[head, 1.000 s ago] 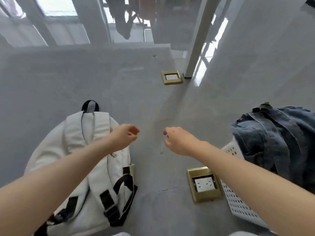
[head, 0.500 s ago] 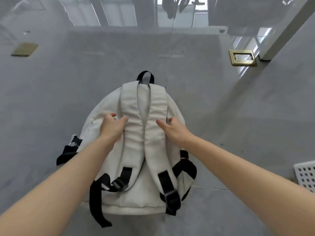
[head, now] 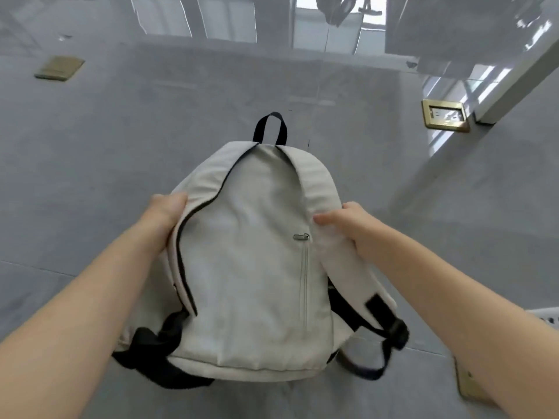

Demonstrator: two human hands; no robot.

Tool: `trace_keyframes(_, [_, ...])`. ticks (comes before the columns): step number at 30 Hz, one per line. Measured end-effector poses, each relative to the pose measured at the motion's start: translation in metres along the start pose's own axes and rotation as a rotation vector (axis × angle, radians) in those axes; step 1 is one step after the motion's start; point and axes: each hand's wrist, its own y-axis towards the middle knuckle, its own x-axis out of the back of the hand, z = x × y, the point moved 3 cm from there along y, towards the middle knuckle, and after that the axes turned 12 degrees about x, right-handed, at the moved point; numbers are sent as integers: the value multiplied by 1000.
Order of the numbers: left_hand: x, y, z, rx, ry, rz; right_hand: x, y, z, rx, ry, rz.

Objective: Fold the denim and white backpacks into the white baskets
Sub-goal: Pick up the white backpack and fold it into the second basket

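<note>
White backpack [head: 251, 261] on the grey floor [head: 99, 152], back panel facing up at me, black top loop [head: 270, 127] pointing away. My left hand [head: 165, 211] clamps its left shoulder strap [head: 184, 237]; my right hand [head: 352, 220] pinches the right shoulder strap [head: 329, 237], fingers closed on fabric. Corner of a white basket [head: 549, 317] at far right. Brass floor sockets [head: 446, 115] lie well apart from the bag.

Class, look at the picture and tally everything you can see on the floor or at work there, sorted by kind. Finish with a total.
Backpacks: 1, white backpack
Brass floor sockets: 3
Baskets: 1, white basket, only a corner shows
Hands: 2, left hand and right hand
Total: 7
</note>
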Motion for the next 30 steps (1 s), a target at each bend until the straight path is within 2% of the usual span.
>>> trace_keyframes(3, [-3,12,7,-4,377,-123,-3,-4,-18,-57,-105,44])
trace_keyframes(6, [-25,8,8,-47,544,-140,-14,1,-22,-73,-41,35])
trace_keyframes(10, [-46,4,16,6,515,55,-26,0,-14,-141,-27,42])
trace_keyframes(12, [-58,3,20,34,567,173,-28,-2,-14,-153,-45,57])
trace_keyframes(14, [-74,1,23,55,663,205,-29,-3,-19,-150,-15,81])
trace_keyframes(18, [-90,11,26,67,833,8,-27,-4,-34,-151,61,64])
trace_keyframes(22, [-61,22,26,0,807,-270,-23,-2,-44,-153,124,38])
trace_keyframes(26, [-50,28,33,-71,736,-181,-27,0,-50,-147,140,25])
trace_keyframes(30, [-29,21,40,16,469,-116,-20,-4,-54,-159,131,40])
